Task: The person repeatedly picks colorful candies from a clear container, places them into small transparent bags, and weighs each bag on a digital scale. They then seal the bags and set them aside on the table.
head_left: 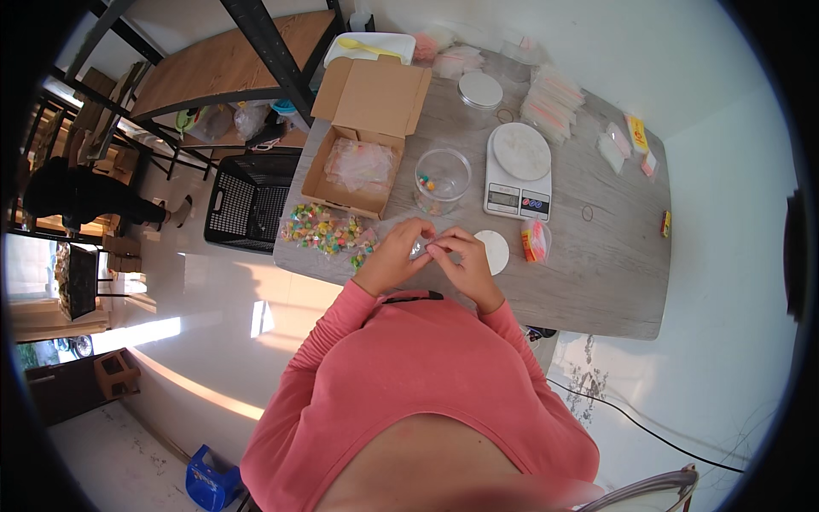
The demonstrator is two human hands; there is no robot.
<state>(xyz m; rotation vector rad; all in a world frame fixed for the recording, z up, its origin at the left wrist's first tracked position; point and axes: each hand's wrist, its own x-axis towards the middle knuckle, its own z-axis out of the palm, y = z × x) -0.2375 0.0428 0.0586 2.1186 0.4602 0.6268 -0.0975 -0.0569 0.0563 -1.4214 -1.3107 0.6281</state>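
My left hand [398,255] and my right hand [464,257] meet near the table's front edge, pinching a small clear plastic bag [417,248] between them. What the bag contains is too small to tell. Just beyond my hands stands a clear round plastic jar [448,176] with a few colourful pieces inside. Left of my left hand lie clear bags of small multicoloured pieces [323,230]. A round white lid [492,251] rests beside my right hand. Farther right is a clear plastic packet with a yellow-and-red label [535,242].
An open cardboard box [310,182] holds small clear bags. A white kitchen scale [518,169], a lidded jar [480,93] and stacked zip bags [551,102] stand on the grey wooden table [595,275]. Black crate [246,201] at left; another person [83,192] stands beyond.
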